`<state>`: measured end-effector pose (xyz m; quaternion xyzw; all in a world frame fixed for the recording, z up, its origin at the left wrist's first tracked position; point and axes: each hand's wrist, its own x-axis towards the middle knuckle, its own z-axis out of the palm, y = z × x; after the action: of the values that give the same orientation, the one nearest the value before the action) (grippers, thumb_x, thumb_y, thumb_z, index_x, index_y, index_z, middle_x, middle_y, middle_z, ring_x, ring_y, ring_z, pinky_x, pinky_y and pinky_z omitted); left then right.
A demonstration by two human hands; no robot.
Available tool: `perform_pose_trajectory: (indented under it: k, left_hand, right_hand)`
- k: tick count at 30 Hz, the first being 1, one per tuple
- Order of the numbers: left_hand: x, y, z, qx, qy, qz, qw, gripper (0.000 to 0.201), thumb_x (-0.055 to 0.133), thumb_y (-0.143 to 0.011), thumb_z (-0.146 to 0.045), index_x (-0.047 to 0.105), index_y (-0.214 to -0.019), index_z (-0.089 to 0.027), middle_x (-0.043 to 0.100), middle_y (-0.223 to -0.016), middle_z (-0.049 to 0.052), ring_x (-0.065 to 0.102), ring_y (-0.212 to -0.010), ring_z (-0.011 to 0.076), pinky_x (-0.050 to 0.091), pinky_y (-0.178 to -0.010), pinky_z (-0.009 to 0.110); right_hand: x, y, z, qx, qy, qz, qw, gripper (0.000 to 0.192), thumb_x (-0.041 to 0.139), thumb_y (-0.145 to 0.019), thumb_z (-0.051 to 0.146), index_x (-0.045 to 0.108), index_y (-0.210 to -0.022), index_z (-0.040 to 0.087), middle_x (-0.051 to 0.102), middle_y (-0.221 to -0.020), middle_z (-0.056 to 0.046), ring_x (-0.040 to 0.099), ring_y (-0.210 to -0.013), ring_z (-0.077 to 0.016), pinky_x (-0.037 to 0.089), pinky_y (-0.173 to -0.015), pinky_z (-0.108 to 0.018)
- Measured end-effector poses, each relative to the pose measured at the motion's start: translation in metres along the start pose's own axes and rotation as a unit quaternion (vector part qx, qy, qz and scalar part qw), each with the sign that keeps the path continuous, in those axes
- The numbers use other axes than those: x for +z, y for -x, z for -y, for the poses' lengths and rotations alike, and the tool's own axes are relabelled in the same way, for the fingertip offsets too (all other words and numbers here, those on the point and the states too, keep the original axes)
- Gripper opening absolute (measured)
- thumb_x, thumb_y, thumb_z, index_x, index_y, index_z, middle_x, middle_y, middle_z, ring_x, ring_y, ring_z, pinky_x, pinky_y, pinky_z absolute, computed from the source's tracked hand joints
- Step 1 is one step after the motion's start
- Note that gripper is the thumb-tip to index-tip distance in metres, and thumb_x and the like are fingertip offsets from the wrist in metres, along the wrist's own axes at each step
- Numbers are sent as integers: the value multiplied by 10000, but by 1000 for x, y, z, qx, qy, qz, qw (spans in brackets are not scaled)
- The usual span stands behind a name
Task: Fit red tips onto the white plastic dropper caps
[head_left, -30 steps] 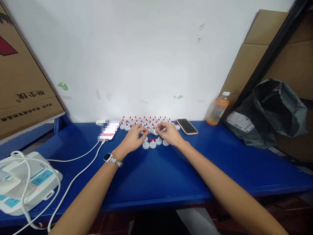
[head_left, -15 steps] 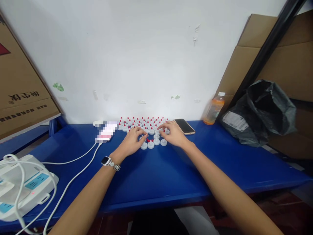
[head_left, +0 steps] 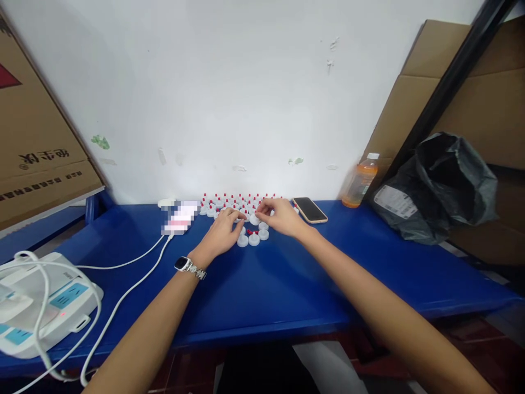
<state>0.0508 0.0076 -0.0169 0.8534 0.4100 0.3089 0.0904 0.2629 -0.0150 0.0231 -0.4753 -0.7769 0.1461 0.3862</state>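
Observation:
Several white caps with red tips (head_left: 240,201) stand in rows at the back of the blue table (head_left: 266,290). In front of them lie three loose white caps (head_left: 253,239) and a few small red pieces (head_left: 250,232). My right hand (head_left: 283,218) pinches a white cap (head_left: 255,220) just above the loose ones. My left hand (head_left: 221,234), a watch on its wrist, has its fingertips curled together right beside that cap; whether they hold anything is hidden.
A phone (head_left: 310,210) lies face up right of the caps, then an orange drink bottle (head_left: 361,183) and a black plastic bag (head_left: 443,186). A blurred device (head_left: 180,218) with a white cable (head_left: 135,279) and a power strip (head_left: 41,301) lie left. Cardboard boxes (head_left: 36,137) flank both sides.
My right hand has moved left and lifted a white cap from the loose group. My left hand stays close by the caps. The view shifted slightly.

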Motion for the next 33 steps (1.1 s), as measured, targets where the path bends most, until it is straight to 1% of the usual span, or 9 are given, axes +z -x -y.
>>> perform_pose_trajectory:
  k: [5, 10, 13, 16, 20, 23, 26, 29, 33]
  left_hand:
    - [4, 3, 11, -26, 21, 43, 999, 317, 418, -968, -366, 609, -1140, -181, 630, -1144, 112, 597, -1066, 254, 490, -916, 417]
    - [3, 5, 7, -29, 31, 59, 997, 309, 410, -969, -370, 607, -1127, -192, 654, -1127, 99, 625, -1030, 246, 502, -868, 393]
    - [1, 6, 2, -31, 23, 55, 998, 314, 400, -974, -383, 604, -1126, -200, 644, -1132, 97, 627, -1023, 246, 501, -856, 393]
    - [-1, 6, 1, -42, 15, 44, 998, 307, 396, -976, -383, 602, -1128, -214, 638, -1135, 91, 629, -1021, 248, 502, -832, 391]
    - [-2, 5, 4, -45, 15, 30, 998, 283, 412, -975, -367, 602, -1119, -215, 637, -1106, 82, 622, -1036, 243, 494, -858, 390]
    - [-4, 4, 2, -31, 21, 10, 999, 267, 415, -983, -368, 601, -1100, -216, 633, -1098, 72, 615, -1026, 231, 488, -867, 388]
    - [-8, 2, -5, -12, 42, -36, 998, 261, 418, -993, -386, 599, -1082, -220, 631, -1081, 64, 605, -1010, 219, 488, -841, 367]
    - [-11, 0, -16, 8, 58, -82, 995, 257, 421, -1001, -400, 589, -1076, -221, 626, -1040, 55, 591, -983, 206, 482, -829, 351]
    - [-9, 1, -29, 39, 19, -74, 996, 238, 421, -1008, -401, 565, -1010, -212, 598, -962, 46, 565, -925, 204, 469, -811, 351]
  right_hand:
    - [23, -28, -12, 14, 157, 75, 985, 99, 624, -777, 177, 722, -780, 183, 732, -775, -24, 648, -735, -155, 425, -680, -248]
    - [19, -24, -20, 11, 218, 99, 971, 119, 630, -766, 221, 743, -803, 212, 724, -791, -10, 633, -746, -167, 400, -689, -261]
    - [17, -26, -23, 36, 213, 79, 973, 169, 614, -804, 288, 733, -900, 217, 707, -803, -16, 619, -741, -170, 409, -691, -268]
    - [23, -34, -26, 64, 259, 35, 963, 257, 620, -820, 353, 713, -999, 193, 699, -909, -76, 618, -872, -226, 428, -797, -328]
    - [29, -43, -30, 83, 297, 49, 950, 173, 633, -817, 331, 723, -859, 189, 671, -1011, -130, 571, -1048, -307, 401, -911, -432]
    - [24, -38, -28, 51, 270, 7, 961, 155, 603, -855, 316, 696, -845, 192, 660, -1016, -120, 560, -1061, -302, 397, -918, -440]
    - [14, -22, -18, -2, 156, -54, 986, 145, 529, -912, 280, 638, -957, 194, 669, -995, -82, 604, -955, -230, 439, -842, -363]
    - [10, -2, -4, -48, 7, -53, 997, 177, 457, -960, 265, 585, -1067, 207, 677, -953, -39, 624, -796, -162, 459, -706, -285]
    - [20, 17, 9, -115, -46, -65, 990, 163, 530, -910, 218, 626, -1042, 211, 655, -1000, -47, 608, -847, -160, 467, -710, -274]
